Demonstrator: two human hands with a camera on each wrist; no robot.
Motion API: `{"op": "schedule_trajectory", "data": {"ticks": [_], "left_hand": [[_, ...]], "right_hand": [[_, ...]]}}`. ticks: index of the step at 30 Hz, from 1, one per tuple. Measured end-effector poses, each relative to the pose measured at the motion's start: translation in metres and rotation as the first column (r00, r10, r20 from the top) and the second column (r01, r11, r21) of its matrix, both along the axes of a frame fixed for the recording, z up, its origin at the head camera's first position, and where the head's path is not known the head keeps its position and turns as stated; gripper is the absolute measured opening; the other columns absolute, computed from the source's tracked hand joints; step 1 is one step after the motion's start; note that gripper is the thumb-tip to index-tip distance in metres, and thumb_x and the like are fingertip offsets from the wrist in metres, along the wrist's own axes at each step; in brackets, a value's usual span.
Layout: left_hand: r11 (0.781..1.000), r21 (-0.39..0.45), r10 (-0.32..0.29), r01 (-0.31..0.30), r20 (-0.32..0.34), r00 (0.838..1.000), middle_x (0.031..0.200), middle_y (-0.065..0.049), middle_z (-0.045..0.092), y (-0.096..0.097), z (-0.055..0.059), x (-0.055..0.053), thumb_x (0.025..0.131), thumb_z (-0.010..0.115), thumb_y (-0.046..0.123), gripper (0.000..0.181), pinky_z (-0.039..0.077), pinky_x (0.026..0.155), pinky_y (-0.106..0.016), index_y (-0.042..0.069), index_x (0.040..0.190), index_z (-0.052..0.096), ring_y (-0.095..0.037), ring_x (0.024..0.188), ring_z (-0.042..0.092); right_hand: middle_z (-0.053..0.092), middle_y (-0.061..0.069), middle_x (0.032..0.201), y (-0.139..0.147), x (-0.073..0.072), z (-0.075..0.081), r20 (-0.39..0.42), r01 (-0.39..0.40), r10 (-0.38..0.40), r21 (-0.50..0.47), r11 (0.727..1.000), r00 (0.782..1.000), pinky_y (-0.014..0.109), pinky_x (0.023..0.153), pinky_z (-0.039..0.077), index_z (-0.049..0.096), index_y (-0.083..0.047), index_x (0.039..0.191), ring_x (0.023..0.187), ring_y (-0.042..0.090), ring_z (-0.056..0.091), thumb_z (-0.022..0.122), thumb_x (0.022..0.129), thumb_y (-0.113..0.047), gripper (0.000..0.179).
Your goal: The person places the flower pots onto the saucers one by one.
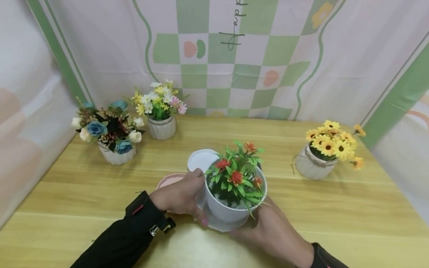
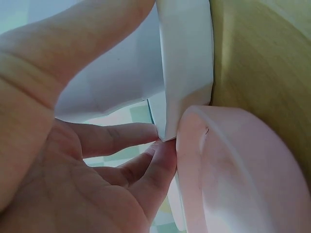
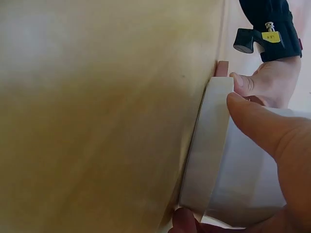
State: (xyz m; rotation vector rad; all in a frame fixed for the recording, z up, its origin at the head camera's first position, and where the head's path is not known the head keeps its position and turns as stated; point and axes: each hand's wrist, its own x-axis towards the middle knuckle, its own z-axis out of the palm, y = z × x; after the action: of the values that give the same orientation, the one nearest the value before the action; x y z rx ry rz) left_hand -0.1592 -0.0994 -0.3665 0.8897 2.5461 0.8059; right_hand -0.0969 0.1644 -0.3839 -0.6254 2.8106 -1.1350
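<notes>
A white flowerpot [image 1: 227, 211] with a leafy green plant and red-orange flowers [image 1: 236, 177] stands on a white, angular-edged saucer [image 1: 222, 225] at the table's middle. From the left, my left hand [image 1: 180, 195] grips the saucer, its fingertips at the edge in the left wrist view. On the opposite side my right hand [image 1: 272, 232] holds the same saucer, thumb over its rim and a fingertip at its lower edge in the right wrist view. A pink saucer [image 2: 243, 145] lies right beside the left fingertips. Behind the left hand sits another white saucer [image 1: 200, 160], partly hidden by the pot.
Blue and cream flowers in a pot [image 1: 117, 156] stand at the left, with a pot of mixed small flowers [image 1: 161, 128] behind them. At the right is a pot of yellow flowers [image 1: 315, 164]. A checked cloth [image 1: 219, 79] hangs along the wooden table's [image 1: 76, 224] back edge.
</notes>
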Motion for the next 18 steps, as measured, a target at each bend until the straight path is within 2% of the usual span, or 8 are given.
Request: {"op": "schedule_trajectory", "data": {"ticks": [6, 9, 18], "left_hand": [[1.0, -0.006, 0.001, -0.001, -0.017, 1.0, 0.129, -0.012, 0.052, -0.001, 0.001, -0.001, 0.059, 0.104, 0.034, 0.121, 0.044, 0.113, -0.043, 0.003, 0.159, 0.043, -0.023, 0.118, 0.047], [1.0, 0.014, -0.002, 0.002, -0.009, 1.0, 0.135, -0.014, 0.051, -0.001, 0.001, 0.0, 0.058, 0.104, 0.031, 0.126, 0.041, 0.117, -0.045, 0.007, 0.162, 0.039, -0.025, 0.124, 0.046], [1.0, -0.018, 0.023, -0.024, -0.021, 1.0, 0.127, -0.013, 0.051, 0.006, -0.002, 0.003, 0.061, 0.104, 0.031, 0.115, 0.044, 0.111, -0.043, 0.004, 0.157, 0.047, -0.024, 0.118, 0.045]], "right_hand": [[0.049, 0.01, 0.162, -0.001, -0.008, 0.0, 0.049, -0.003, 0.003, 0.012, 1.0, 0.999, 0.056, 0.119, 0.045, 0.036, -0.024, 0.163, 0.145, 0.032, 0.052, 0.099, 0.065, -0.046, 0.118], [0.05, 0.011, 0.161, -0.001, -0.01, 0.0, 0.056, -0.009, 0.009, 0.015, 1.0, 0.998, 0.058, 0.119, 0.045, 0.038, -0.024, 0.162, 0.144, 0.033, 0.052, 0.1, 0.062, -0.048, 0.12], [0.051, 0.011, 0.16, 0.004, -0.013, -0.001, 0.026, -0.016, 0.016, 0.002, 1.0, 1.0, 0.058, 0.119, 0.044, 0.036, -0.024, 0.163, 0.144, 0.034, 0.053, 0.102, 0.059, -0.045, 0.124]]}}
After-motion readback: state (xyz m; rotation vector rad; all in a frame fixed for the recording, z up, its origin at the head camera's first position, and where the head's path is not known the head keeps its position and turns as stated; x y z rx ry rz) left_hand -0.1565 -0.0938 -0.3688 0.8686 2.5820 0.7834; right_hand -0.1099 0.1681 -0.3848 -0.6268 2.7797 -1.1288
